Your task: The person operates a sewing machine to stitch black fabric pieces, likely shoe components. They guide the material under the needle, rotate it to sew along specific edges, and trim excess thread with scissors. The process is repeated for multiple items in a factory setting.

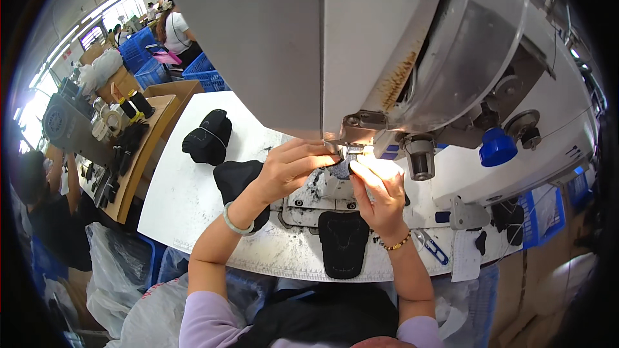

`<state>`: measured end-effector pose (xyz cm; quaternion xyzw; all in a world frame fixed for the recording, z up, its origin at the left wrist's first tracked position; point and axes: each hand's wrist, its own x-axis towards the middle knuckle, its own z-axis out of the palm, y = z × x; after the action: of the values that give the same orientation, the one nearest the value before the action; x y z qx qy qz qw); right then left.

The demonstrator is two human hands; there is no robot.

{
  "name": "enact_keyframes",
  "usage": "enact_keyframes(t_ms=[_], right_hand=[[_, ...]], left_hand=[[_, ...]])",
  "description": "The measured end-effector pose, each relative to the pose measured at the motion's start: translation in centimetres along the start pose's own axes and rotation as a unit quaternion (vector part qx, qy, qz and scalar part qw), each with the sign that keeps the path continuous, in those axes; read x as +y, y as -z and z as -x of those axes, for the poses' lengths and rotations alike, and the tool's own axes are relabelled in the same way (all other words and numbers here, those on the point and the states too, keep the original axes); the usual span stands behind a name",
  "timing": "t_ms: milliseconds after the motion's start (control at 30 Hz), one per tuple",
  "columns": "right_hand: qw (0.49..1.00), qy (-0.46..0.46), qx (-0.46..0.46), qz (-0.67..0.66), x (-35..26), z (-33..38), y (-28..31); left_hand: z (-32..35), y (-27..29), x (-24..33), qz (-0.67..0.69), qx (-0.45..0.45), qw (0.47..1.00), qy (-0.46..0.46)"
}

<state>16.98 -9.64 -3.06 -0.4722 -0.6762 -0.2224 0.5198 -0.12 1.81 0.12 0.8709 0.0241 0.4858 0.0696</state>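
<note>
Under the head of a large white sewing machine [271, 45], my two hands meet at the lit needle area. My left hand [296, 166] is closed, fingertips pinching the edge of a small black fabric piece [338, 161]. From the other side my right hand [382, 190] also pinches black fabric between thumb and fingers; my fingers cover most of it. A flat black fabric panel [343, 245] with light stitching lies on the white table just in front of my hands. Another black panel [235, 177] lies partly under my left forearm.
A tied black fabric bundle [208, 138] sits at the table's far left. Blue-handled thread snips [435, 250] and a paper slip [465, 256] lie right of my right wrist. A blue crate [543, 216] stands at the right. Another person [51, 212] works at the left.
</note>
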Motion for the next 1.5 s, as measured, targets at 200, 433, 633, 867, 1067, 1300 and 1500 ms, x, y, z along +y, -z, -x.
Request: enact_keyframes(t_ms=[200, 433, 633, 867, 1067, 1300, 1500], right_hand=[[0.997, 0.036, -0.011, 0.06, -0.8, 1.2, -0.2], [0.999, 0.01, -0.022, 0.042, -0.7, 1.1, 0.2], [0.999, -0.001, -0.022, 0.04, -0.6, 0.5, 0.3], [0.997, -0.034, -0.059, 0.046, -1.0, -0.3, 0.9], [0.998, -0.03, -0.043, 0.04, -0.8, -0.5, 0.6], [0.996, -0.076, -0.036, -0.029, 0.0, -0.2, 0.0], [0.998, 0.056, 0.03, 0.01, 0.7, 1.2, -0.1]], left_hand=[[-0.4, 0.7, 1.0, -0.039, -0.04, 0.998, -0.015], [-0.3, 0.7, 2.6, -0.107, -0.061, 0.992, -0.025], [-0.5, 0.2, 4.1, -0.168, -0.07, 0.983, -0.008], [-0.7, -0.1, 5.5, -0.203, -0.085, 0.975, 0.023], [0.7, 0.7, 1.5, 0.01, -0.082, 0.994, 0.071], [1.4, 1.1, -1.3, 0.021, -0.104, 0.994, -0.037], [0.1, 1.9, 1.9, -0.03, -0.156, 0.987, -0.023]])
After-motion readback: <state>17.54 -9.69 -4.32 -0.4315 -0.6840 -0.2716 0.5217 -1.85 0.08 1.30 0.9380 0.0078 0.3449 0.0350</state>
